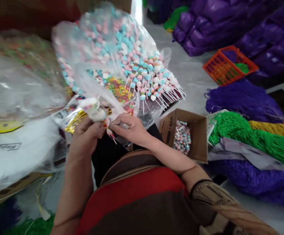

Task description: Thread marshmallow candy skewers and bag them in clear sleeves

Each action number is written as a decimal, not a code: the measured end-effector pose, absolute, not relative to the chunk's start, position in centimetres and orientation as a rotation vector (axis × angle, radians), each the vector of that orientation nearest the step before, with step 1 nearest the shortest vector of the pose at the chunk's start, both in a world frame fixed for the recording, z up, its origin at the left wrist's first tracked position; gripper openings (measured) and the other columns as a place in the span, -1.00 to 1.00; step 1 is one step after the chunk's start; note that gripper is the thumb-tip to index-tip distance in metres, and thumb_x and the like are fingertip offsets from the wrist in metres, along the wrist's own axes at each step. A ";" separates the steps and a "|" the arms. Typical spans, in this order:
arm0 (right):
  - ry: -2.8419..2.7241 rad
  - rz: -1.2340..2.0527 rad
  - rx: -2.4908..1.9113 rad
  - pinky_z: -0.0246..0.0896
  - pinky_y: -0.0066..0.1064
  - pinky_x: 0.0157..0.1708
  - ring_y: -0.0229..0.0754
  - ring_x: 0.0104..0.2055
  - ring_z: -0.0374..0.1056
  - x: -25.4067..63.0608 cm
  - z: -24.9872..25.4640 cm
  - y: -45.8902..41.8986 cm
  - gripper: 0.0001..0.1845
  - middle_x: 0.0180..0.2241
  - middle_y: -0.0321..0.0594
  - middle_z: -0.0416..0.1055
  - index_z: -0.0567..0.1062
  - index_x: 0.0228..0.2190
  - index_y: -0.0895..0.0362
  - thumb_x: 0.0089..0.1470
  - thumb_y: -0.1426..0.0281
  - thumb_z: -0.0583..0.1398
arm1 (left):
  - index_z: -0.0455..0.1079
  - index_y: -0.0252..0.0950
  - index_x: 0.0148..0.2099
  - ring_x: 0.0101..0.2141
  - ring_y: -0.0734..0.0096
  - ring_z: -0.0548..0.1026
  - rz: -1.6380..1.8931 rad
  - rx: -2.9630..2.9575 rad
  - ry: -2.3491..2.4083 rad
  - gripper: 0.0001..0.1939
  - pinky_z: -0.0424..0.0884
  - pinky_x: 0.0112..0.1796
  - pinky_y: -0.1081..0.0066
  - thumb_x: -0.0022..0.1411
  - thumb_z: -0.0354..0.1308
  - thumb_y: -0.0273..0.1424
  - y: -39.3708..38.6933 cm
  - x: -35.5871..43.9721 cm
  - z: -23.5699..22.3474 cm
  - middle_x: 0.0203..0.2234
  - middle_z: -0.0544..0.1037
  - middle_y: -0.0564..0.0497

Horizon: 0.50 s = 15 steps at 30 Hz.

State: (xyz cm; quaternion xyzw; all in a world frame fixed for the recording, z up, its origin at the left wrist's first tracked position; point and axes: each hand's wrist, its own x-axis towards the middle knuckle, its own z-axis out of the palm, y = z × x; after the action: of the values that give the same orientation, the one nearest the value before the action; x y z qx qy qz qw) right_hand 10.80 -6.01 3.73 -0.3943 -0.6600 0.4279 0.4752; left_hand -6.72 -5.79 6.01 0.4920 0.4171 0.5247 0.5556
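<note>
A wrapped candy lollipop (97,112) with pale, rounded pieces is upright in my left hand (89,130), whose fingers close round its lower part. Its white stick end points down and to the right. At the gathered wrapper neck, my right hand (129,129) pinches with thumb and forefinger; what lies between those fingertips is too small to make out. Beyond my hands, several candy skewers (148,80) in pink, blue and white lie piled with their sticks toward me. Gold twist ties (75,121) lie beside my left hand.
A large clear bag (107,36) of pastel candies stands behind the skewers. To the right is a cardboard box (198,137) with many wrapped candies. An orange basket (232,73), purple netting (242,99) and green netting (254,138) lie farther right. White sacks (29,147) are at left.
</note>
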 end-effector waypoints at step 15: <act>-0.697 1.338 -1.154 0.31 -0.52 -0.48 -0.36 -0.51 0.36 21.5 -0.3 -10.3 -0.64 -0.48 -0.40 0.50 0.50 -0.36 0.06 0.01 0.07 0.40 | 0.59 -0.04 0.07 -0.30 0.33 0.52 0.663 2.640 0.536 -0.65 0.44 -0.12 0.27 0.43 0.05 -0.47 -5.7 1.1 2.3 -0.40 0.58 0.02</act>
State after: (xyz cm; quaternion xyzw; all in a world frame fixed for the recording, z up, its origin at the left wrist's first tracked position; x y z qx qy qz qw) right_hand 21.53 -10.30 -0.27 -0.4940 -0.2984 0.5730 0.5818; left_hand 1.07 -5.70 2.25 0.9356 0.1898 0.2350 0.1828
